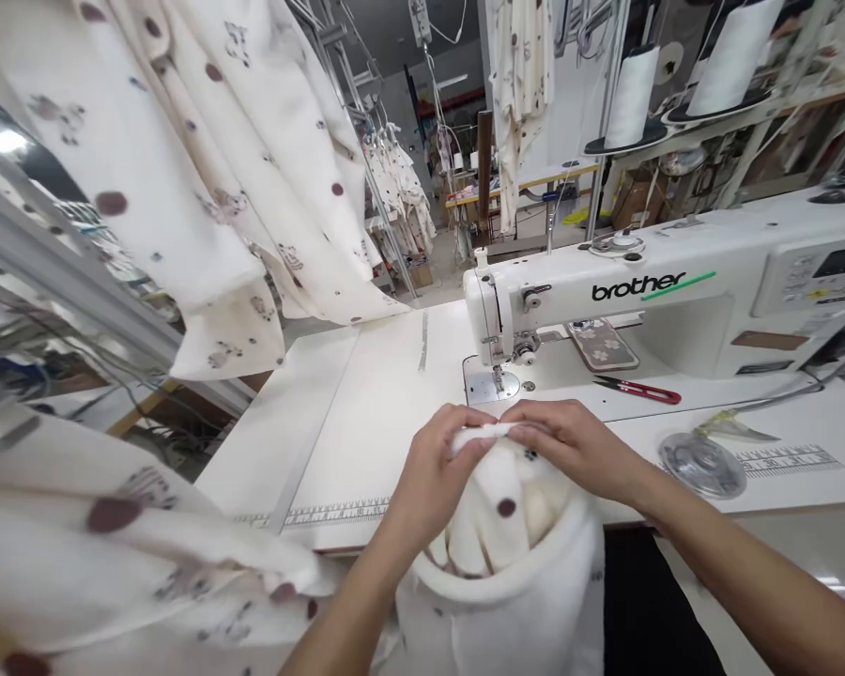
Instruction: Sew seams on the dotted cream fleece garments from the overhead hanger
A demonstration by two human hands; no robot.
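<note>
My left hand (440, 465) and my right hand (570, 441) meet close together in front of the sewing machine (556, 291). Both pinch the folded edge of a cream fleece garment (507, 620) printed with brown dots and small figures. The pinched edge lies just short of the needle and presser foot (498, 377), apart from them. Below my hands the garment's round opening hangs over the table's front edge, its inside showing. The fingertips' undersides are hidden by the cloth.
Red-handled thread snips (637, 389) lie right of the needle, near a clear round dish (700, 465). A printed ruler (338, 512) runs along the table's front edge. Printed fabric (239, 188) hangs at the left. White thread cones (632, 97) stand on a rack behind.
</note>
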